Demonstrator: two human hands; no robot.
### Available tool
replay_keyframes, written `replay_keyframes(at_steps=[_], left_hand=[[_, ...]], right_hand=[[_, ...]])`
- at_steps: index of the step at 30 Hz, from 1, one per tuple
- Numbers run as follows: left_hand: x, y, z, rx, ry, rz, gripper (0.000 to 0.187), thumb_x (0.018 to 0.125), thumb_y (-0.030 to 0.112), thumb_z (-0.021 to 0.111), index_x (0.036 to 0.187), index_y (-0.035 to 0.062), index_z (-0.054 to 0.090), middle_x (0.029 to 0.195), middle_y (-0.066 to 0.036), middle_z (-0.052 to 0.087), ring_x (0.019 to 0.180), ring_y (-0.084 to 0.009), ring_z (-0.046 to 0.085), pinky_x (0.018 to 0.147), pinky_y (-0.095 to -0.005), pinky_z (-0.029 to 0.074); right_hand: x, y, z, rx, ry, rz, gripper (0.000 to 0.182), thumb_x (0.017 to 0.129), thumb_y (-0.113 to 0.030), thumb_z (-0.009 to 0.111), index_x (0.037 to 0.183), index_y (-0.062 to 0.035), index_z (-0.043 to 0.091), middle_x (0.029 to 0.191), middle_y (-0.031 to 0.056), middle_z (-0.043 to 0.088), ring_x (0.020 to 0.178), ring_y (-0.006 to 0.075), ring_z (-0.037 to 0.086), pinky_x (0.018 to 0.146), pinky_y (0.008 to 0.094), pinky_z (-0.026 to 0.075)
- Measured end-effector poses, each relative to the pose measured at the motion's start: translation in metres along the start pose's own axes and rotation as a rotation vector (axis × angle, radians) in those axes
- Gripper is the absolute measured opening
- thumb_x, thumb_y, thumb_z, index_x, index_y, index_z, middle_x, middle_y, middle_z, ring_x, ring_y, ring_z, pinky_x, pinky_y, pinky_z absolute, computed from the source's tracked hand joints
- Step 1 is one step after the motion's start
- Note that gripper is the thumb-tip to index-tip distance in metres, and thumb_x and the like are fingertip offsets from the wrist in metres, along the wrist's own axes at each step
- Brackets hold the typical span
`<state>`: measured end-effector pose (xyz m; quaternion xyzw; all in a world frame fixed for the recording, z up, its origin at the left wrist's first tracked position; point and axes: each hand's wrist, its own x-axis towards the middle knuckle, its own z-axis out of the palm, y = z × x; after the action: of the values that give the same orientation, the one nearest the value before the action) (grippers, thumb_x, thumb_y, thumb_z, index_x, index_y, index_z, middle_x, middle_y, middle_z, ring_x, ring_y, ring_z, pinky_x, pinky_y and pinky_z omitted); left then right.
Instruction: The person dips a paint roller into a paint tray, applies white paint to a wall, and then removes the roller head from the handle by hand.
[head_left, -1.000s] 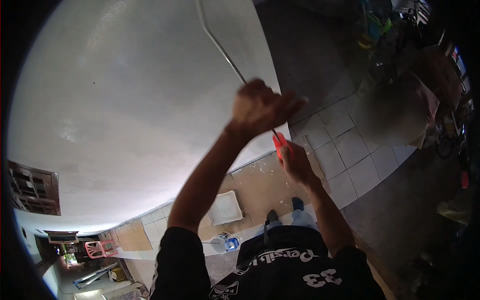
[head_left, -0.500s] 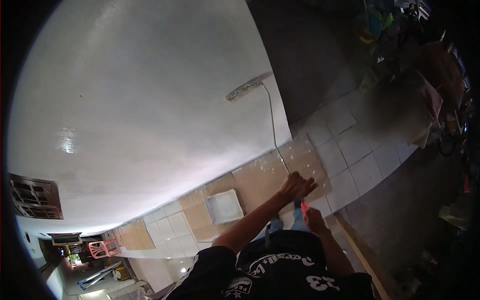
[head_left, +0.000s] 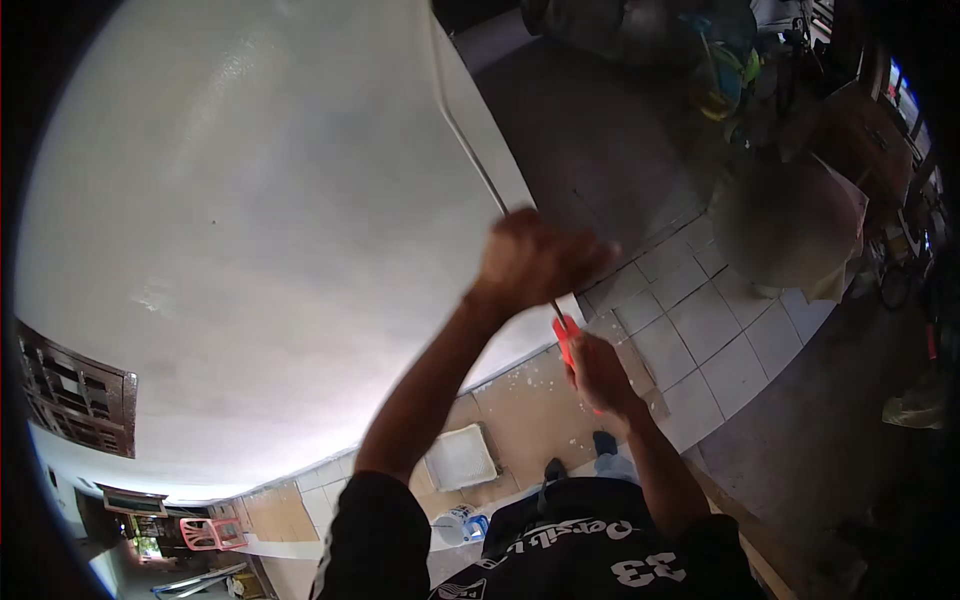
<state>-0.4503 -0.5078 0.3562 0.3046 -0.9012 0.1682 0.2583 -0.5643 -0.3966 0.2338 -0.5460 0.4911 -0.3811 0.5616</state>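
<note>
My left hand (head_left: 535, 262) is closed round the metal rod of a long-handled paint roller (head_left: 470, 150), slightly blurred by motion. Lower down, my right hand (head_left: 600, 370) grips its red handle (head_left: 566, 335). The rod bends and runs up along the white wall (head_left: 300, 220) to the top edge of the view; the roller head is out of sight. Below my hands, a white paint tray (head_left: 461, 458) lies on paint-spotted cardboard (head_left: 525, 405) near my feet.
Pale floor tiles (head_left: 690, 330) extend to the right. Beside my left arm stands a clear and blue plastic container (head_left: 460, 524). A pink plastic chair (head_left: 212, 533) is far left, below a brown window frame (head_left: 75, 390). Clutter fills the right edge.
Both hands have moved up with the paint roller. Its head, earlier against the wall, has left the top of the view. The camera view has shifted, and the plastic container now shows.
</note>
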Motion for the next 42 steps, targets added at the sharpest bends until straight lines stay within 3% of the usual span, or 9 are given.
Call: replay_keyframes(at_steps=[4, 5, 7, 20, 24, 29, 36, 38, 42], left_hand=[[-0.113, 0.089, 0.12, -0.17, -0.45, -0.191, 0.033, 0.088, 0.045, 0.056, 0.074, 0.0158, 0.063, 0.048, -0.007, 0.055, 0.05, -0.0249, 0.059, 0.054, -0.0363, 0.046], [-0.139, 0.107, 0.146, -0.22, -0.624, -0.221, 0.045, 0.092, 0.055, 0.041, 0.084, 0.0193, 0.067, 0.058, -0.011, 0.059, 0.055, -0.0296, 0.058, 0.063, -0.0393, 0.049], [-0.14, 0.118, 0.139, -0.358, -0.682, -0.217, 0.043, 0.092, 0.053, 0.043, 0.084, 0.0182, 0.067, 0.055, -0.011, 0.058, 0.055, -0.0289, 0.058, 0.062, -0.0394, 0.049], [0.051, -0.006, -0.034, 0.049, 0.042, 0.059, 0.033, 0.084, 0.051, 0.06, 0.074, 0.0197, 0.062, 0.047, -0.003, 0.051, 0.043, -0.0216, 0.054, 0.045, -0.0341, 0.045], [-0.012, 0.023, 0.048, 0.019, -0.141, -0.056, 0.036, 0.086, 0.054, 0.056, 0.078, 0.02, 0.063, 0.057, -0.005, 0.057, 0.056, -0.0245, 0.058, 0.051, -0.0374, 0.046], [-0.099, 0.115, 0.132, -0.248, -0.769, -0.228, 0.042, 0.09, 0.057, 0.045, 0.094, 0.0212, 0.067, 0.063, -0.011, 0.062, 0.066, -0.0307, 0.06, 0.067, -0.0412, 0.05], [-0.044, 0.069, 0.076, -0.19, -0.351, -0.128, 0.034, 0.087, 0.05, 0.055, 0.084, 0.0187, 0.066, 0.054, -0.008, 0.057, 0.053, -0.027, 0.058, 0.056, -0.0387, 0.049], [-0.003, 0.033, 0.046, 0.024, 0.052, 0.017, 0.031, 0.084, 0.048, 0.061, 0.077, 0.0178, 0.065, 0.048, -0.004, 0.053, 0.042, -0.024, 0.055, 0.046, -0.0384, 0.048], [0.069, -0.011, -0.037, 0.093, 0.124, 0.065, 0.031, 0.08, 0.045, 0.067, 0.069, 0.0169, 0.064, 0.043, -0.002, 0.049, 0.04, -0.0216, 0.051, 0.042, -0.0329, 0.043]], right_hand=[[-0.061, 0.213, 0.01, -0.296, 0.084, -0.188, 0.059, 0.097, -0.054, 0.029, 0.107, -0.0046, 0.06, 0.069, 0.009, 0.055, 0.065, 0.0203, 0.055, 0.064, 0.0371, 0.044], [-0.085, 0.2, 0.0, -0.226, -0.033, 0.096, 0.062, 0.097, -0.054, 0.028, 0.12, -0.0039, 0.056, 0.072, 0.0109, 0.057, 0.068, 0.0222, 0.057, 0.065, 0.0371, 0.045], [-0.104, 0.196, 0.002, -0.142, 0.087, 0.035, 0.056, 0.097, -0.051, 0.032, 0.071, -0.0045, 0.05, 0.057, 0.0101, 0.052, 0.055, 0.0258, 0.056, 0.056, 0.0397, 0.043], [0.006, -0.058, -0.018, 0.082, 0.068, -0.067, 0.058, 0.097, -0.054, 0.032, 0.087, -0.0032, 0.057, 0.065, 0.005, 0.048, 0.061, 0.0154, 0.046, 0.06, 0.0318, 0.04], [-0.01, 0.038, -0.017, -0.025, 0.033, -0.01, 0.058, 0.098, -0.054, 0.031, 0.104, -0.0031, 0.059, 0.068, 0.009, 0.05, 0.061, 0.0207, 0.048, 0.06, 0.0354, 0.041], [-0.084, 0.211, -0.009, -0.131, 0.036, 0.004, 0.063, 0.097, -0.053, 0.023, 0.063, -0.0069, 0.047, 0.047, 0.0051, 0.046, 0.041, 0.0181, 0.05, 0.042, 0.0338, 0.041], [-0.05, 0.125, -0.027, -0.257, -0.012, -0.012, 0.053, 0.1, -0.042, 0.026, 0.072, -0.0043, 0.051, 0.064, 0.0154, 0.053, 0.064, 0.034, 0.055, 0.064, 0.0432, 0.043], [-0.024, 0.027, -0.038, -0.071, 0.017, 0.053, 0.063, 0.095, -0.058, 0.031, 0.072, -0.0038, 0.052, 0.057, 0.0083, 0.045, 0.057, 0.0204, 0.05, 0.06, 0.0372, 0.041], [0.003, -0.08, -0.036, 0.207, -0.043, 0.05, 0.063, 0.094, -0.063, 0.032, 0.067, -0.0076, 0.045, 0.054, -0.0018, 0.037, 0.046, 0.0105, 0.037, 0.047, 0.0293, 0.034]])
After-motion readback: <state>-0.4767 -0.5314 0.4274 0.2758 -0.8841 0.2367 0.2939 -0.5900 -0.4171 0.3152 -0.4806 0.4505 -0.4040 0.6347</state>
